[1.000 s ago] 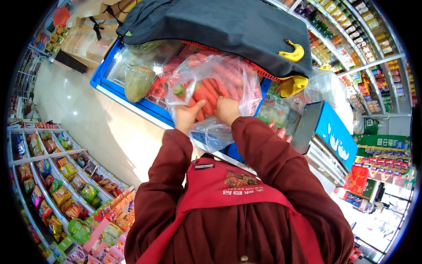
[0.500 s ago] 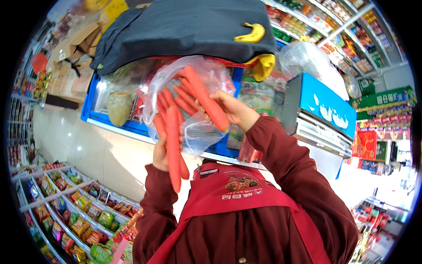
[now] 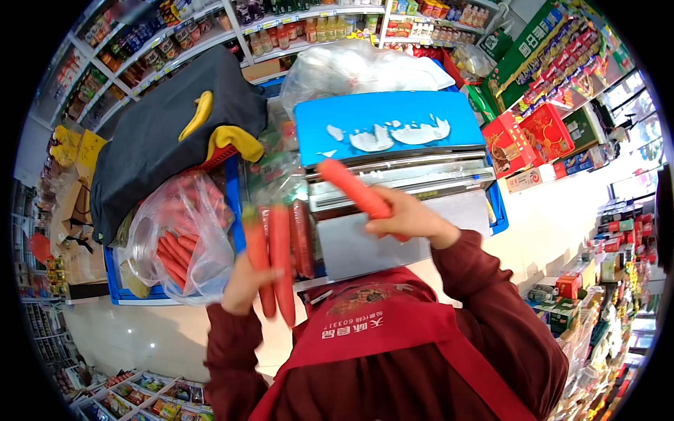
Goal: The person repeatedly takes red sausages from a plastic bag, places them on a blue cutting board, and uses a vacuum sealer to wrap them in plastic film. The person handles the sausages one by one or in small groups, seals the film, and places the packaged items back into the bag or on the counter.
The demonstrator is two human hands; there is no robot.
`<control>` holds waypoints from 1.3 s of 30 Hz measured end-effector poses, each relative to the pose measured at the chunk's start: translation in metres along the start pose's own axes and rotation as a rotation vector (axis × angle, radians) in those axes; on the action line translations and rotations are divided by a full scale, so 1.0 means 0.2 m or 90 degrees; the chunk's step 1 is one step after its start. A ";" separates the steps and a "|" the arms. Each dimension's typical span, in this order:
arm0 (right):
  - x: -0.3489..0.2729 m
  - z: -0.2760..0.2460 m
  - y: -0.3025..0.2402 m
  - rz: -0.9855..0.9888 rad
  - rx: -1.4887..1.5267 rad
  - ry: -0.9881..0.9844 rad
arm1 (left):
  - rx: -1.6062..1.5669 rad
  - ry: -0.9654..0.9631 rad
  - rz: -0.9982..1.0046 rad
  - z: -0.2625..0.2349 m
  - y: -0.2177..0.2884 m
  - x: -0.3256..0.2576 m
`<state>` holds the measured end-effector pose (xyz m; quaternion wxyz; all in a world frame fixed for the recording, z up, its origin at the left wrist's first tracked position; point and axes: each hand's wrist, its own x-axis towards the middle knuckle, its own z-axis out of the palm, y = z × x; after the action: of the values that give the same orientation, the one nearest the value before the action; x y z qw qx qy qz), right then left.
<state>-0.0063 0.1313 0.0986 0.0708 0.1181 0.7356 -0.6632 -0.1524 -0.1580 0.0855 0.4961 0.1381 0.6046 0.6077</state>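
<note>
My left hand is closed around two carrots, held upright side by side with their ends poking out above and below. A single thick carrot slants up to the left from my right hand, whose fingers wrap its lower end. That hand hangs over the pale flat front plate of a tray-wrapping machine with a blue, patchily worn top. More carrots lie in a clear plastic bag left of my left hand, its mouth open.
Blue crates carry the bag and the machine. A dark cloth with yellow trim covers a stack at the left. Packs of red sausages lie beside the machine. Behind it is a heap of clear plastic, then stocked shelves.
My view has swung right, so the bag now sits at the left and the machine in front. Both hands have left the bag, carrying their carrots; the right is now over the machine.
</note>
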 end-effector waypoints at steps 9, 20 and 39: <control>-0.59 -0.77 0.24 -0.041 -0.024 0.400 | 0.974 0.126 0.622 0.74 0.36 1.34; -0.49 -1.08 0.35 0.025 -0.113 0.425 | 1.095 0.159 0.490 1.10 0.12 1.52; 0.42 -0.97 0.21 -0.341 -0.734 0.158 | 0.454 0.363 0.313 0.60 -0.03 1.17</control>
<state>-0.0659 0.3336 0.0585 -0.1309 -0.0507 0.9805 -0.1375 -0.1681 0.0927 0.0063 0.0764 0.2654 0.8349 0.4761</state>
